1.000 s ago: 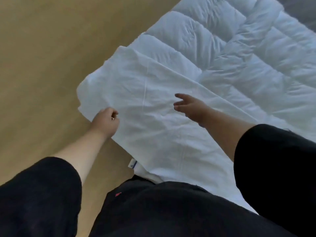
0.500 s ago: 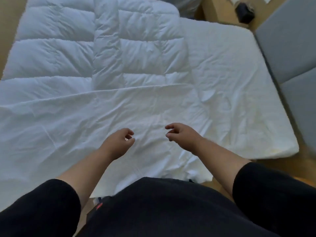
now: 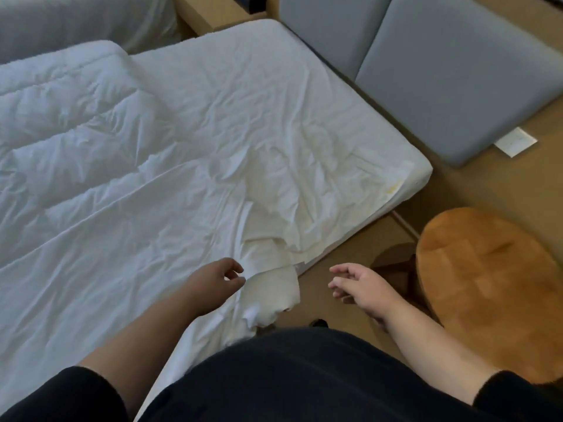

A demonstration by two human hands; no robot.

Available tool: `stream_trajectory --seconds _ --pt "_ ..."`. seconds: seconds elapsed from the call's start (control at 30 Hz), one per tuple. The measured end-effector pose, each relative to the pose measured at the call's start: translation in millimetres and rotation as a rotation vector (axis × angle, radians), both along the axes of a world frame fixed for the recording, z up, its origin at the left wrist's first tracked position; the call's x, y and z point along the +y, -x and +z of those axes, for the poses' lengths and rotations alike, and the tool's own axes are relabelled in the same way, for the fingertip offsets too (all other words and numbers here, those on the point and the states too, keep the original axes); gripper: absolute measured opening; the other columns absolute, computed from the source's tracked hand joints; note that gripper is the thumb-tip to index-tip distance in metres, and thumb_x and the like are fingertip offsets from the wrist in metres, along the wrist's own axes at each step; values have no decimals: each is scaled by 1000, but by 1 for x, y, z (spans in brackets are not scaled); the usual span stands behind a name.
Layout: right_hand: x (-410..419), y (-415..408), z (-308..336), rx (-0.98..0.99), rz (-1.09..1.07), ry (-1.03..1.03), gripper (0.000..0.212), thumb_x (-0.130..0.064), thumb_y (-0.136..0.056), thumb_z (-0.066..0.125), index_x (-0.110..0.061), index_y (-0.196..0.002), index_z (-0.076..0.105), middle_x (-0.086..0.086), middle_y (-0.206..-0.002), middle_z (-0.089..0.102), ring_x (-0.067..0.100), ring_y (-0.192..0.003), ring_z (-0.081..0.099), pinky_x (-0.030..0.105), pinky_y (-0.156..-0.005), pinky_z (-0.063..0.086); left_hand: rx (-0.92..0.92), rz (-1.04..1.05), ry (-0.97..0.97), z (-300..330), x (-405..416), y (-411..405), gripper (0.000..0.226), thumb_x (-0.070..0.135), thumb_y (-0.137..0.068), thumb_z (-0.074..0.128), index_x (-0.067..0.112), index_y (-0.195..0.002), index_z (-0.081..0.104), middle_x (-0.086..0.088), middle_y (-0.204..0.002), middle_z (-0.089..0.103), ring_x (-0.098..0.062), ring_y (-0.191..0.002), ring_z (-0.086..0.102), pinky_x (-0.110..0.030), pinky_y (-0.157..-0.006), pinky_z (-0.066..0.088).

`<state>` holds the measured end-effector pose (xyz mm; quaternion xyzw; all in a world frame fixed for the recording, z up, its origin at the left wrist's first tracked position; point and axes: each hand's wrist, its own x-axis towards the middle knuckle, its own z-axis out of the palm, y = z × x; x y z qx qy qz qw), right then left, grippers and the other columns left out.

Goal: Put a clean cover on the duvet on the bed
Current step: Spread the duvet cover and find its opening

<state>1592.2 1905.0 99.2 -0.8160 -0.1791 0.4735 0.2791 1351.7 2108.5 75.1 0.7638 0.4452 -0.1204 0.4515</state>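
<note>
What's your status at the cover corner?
Left hand and right hand open, gripping nothing. Cover spread over duvet, corner loose. Wooden table beside right hand.

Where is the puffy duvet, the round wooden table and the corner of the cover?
duvet [image 3: 70, 117], head view, on a quilted puff.
round wooden table [image 3: 493, 287], head view, middle of its top.
cover corner [image 3: 274, 290], head view, the flap hanging off the bed.

1. A bedroom: a bed [image 3: 405, 166] with a wrinkled white sheet fills most of the view, a quilted white duvet [image 3: 70, 117] lying on it.
2. Grey padded panels [image 3: 451, 74] stand just beside the mattress.
3. A round wooden stool [image 3: 493, 287] stands on the tan floor [image 3: 487, 178] near the bed's corner.
4. A second white bed [image 3: 76, 22] sits further back.
</note>
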Motion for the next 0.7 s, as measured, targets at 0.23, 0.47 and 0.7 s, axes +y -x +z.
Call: stream_trajectory --seconds 0.23,0.47,0.7 --pt "-36 -147 -10 21 113 99 23 -24 -98 60 -30 -120 62 -4 -105 73 11 -93 71 26 -84 57 55 3 36 -18 -50 -131 16 37 -96 58 34 -112 58 20 -100 61 -8 -99 60 -29 -88 48" --pt "-14 -237 -7 -5 30 47 23 -22 -98 59 -27 -120 63 -3 -102 73 14 -92 71 39 -92 59 31 63 32 -17 -43 -215 20 34 -95 60 30 -115 61 18 -100 62 -7 -95 59 -30 -79 49" --pt "25 -275 -18 40 88 58 23 -24 -100 59 -33 -121 61 -4 -104 73 10 -94 70 34 -94 57 -70 108 86 -25 -4 -285 15 35 -95 61 34 -109 61 14 -99 65 -8 -91 63 -27 -73 48"
